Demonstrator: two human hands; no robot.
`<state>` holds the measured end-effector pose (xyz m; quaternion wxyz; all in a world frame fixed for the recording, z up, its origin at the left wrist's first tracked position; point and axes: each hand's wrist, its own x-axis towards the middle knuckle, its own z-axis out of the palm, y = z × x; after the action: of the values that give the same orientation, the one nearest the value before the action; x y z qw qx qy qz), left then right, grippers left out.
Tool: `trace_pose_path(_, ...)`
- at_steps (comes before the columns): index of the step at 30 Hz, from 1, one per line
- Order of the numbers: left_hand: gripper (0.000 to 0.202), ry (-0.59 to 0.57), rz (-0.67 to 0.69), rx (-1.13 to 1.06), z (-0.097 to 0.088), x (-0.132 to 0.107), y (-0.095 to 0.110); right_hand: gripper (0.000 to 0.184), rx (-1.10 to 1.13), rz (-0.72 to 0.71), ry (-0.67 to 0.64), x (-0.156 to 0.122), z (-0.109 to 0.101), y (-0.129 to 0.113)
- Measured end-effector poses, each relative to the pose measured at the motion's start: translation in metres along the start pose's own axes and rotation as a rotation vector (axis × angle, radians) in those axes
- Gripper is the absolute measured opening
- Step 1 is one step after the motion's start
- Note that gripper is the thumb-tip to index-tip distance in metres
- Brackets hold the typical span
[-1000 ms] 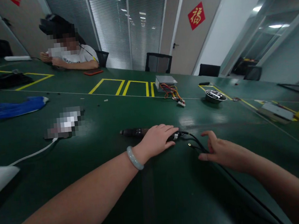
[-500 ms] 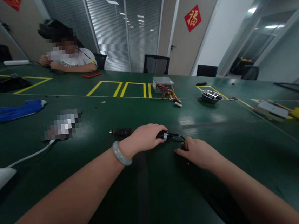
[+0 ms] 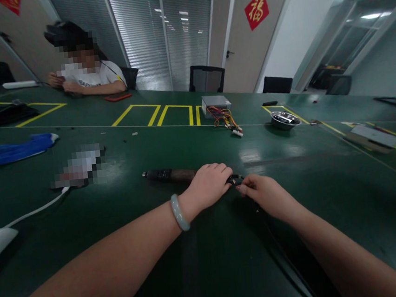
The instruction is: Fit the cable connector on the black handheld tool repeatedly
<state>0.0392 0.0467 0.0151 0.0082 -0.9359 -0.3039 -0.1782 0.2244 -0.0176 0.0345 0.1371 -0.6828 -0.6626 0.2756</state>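
Observation:
A dark rod-shaped tool (image 3: 167,175) lies on the green table (image 3: 209,268). My left hand (image 3: 210,184), with a pale bangle at the wrist, is closed over the tool's right end. My right hand (image 3: 265,195) pinches the plug end of a black cable (image 3: 282,257) right at the tool's end, beside my left fingertips. The cable runs back along the table under my right forearm.
A power supply box with coloured wires (image 3: 220,109), a metal bowl (image 3: 284,120), blue gloves (image 3: 16,148), a white cable (image 3: 36,210) and yellow tape markings lie on the table. A person (image 3: 84,75) sits at the far left. Black chairs stand behind the table.
My right hand moved left from open beside the cable to pinching its plug at the tool's end. My left hand stayed on the tool, shifting slightly.

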Motion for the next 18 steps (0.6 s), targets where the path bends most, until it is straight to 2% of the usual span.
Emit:
trace_pose_path(6, 0.015, 0.003, -0.001, 0.0, 0.008, 0.004, -0.004, 0.023, 0.256, -0.102, 0.192, 0.012, 0.022, 0.008)
trace_pose_path(11, 0.011, 0.021, 0.032, -0.018, 0.007, 0.002, -0.005, 0.015, 0.059, -0.149, 0.304, 0.016, 0.021, 0.022)
trace_pose_path(15, 0.012, 0.023, 0.046, -0.03, 0.008, 0.002, -0.006, 0.012, -0.121, -0.19, 0.326, 0.015, 0.013, 0.026)
trace_pose_path(18, 0.013, 0.03, 0.055, -0.044, 0.009, 0.001, -0.007, 0.012, -0.154, -0.209, 0.328, 0.015, 0.012, 0.027)
